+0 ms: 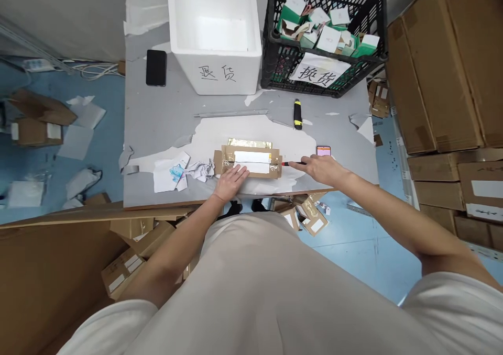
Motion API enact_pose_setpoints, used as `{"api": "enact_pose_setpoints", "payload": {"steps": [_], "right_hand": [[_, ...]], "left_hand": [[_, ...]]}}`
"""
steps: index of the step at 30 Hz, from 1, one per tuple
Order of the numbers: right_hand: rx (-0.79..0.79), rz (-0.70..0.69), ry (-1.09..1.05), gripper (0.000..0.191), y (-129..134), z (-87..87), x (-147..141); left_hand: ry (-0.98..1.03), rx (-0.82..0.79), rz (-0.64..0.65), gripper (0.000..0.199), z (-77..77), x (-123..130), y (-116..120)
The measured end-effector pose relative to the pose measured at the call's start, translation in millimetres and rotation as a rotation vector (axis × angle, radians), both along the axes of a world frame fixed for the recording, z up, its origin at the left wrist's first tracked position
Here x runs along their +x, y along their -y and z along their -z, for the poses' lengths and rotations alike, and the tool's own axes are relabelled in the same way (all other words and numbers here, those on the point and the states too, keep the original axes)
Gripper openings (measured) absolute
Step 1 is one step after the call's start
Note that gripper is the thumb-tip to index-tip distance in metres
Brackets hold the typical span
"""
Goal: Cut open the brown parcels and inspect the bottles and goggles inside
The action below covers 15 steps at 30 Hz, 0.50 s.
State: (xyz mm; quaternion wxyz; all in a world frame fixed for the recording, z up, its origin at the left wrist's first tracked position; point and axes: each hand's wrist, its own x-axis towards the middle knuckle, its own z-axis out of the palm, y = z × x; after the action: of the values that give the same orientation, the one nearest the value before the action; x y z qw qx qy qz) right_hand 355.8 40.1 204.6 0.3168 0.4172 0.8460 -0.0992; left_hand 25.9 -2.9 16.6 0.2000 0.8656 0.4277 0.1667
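A flat cardboard box (255, 173) with white labels and shiny tape lies on the table in front of me. My left hand (231, 182) rests on its near left part, fingers stretched out flat and holding nothing. In my right hand (320, 167) is a slim red-and-black tool (293, 163), gripped with the fingers closed. The tool's tip is at the box's right end; its exact kind is too small to make out. Crumpled paper (200, 170) sits by the box's left end, and a strip of gold tape or packaging (249, 143) shows behind it.
A white foam bin (216, 72) and a black crate (324, 62) of green-and-white boxes stand at the back. A yellow-and-black cutter (297, 115), a dark phone (156, 68) and a lit phone (324, 150) lie on the table (149, 119). Cartons (440, 82) are stacked on the right.
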Motion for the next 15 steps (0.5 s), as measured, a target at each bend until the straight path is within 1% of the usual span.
{"api": "enact_pose_setpoints", "payload": {"steps": [2, 3, 4, 5, 6, 8, 11, 13, 15], "right_hand": [[0.046, 0.054, -0.064, 0.076, 5, -4.2, 21], [0.094, 0.110, -0.106, 0.075, 8, -3.8, 32], [0.156, 0.188, -0.148, 0.074, 11, -0.2, 41], [0.223, 0.284, -0.186, 0.071, 12, 7.5, 49], [0.286, 0.390, -0.219, 0.069, 14, 19.5, 54], [0.363, 0.599, -0.278, 0.063, 13, 55.4, 54], [0.365, 0.848, -0.328, 0.057, 9, 123.0, 38], [0.348, 0.952, -0.332, 0.058, 7, 162.8, 23], [0.309, 1.004, -0.333, 0.060, 9, 191.9, 11]], "left_hand": [[0.012, -0.004, 0.014, 0.049, -1.5, -1, 0], [0.016, -0.001, 0.022, 0.049, -2.2, -1, 0], [0.019, 0.005, 0.027, 0.049, -2.8, -1, 0], [0.021, 0.013, 0.027, 0.049, -3.2, -1, 1], [0.022, 0.023, 0.023, 0.050, -3.4, -1, 1], [0.026, 0.041, 0.008, 0.051, -3.5, -1, 3], [0.020, 0.060, -0.011, 0.051, -3.5, 1, 4], [-0.003, 0.074, -0.014, 0.051, -4.6, 2, 5], [-0.038, 0.084, -0.006, 0.053, -7.6, 2, 6]]}}
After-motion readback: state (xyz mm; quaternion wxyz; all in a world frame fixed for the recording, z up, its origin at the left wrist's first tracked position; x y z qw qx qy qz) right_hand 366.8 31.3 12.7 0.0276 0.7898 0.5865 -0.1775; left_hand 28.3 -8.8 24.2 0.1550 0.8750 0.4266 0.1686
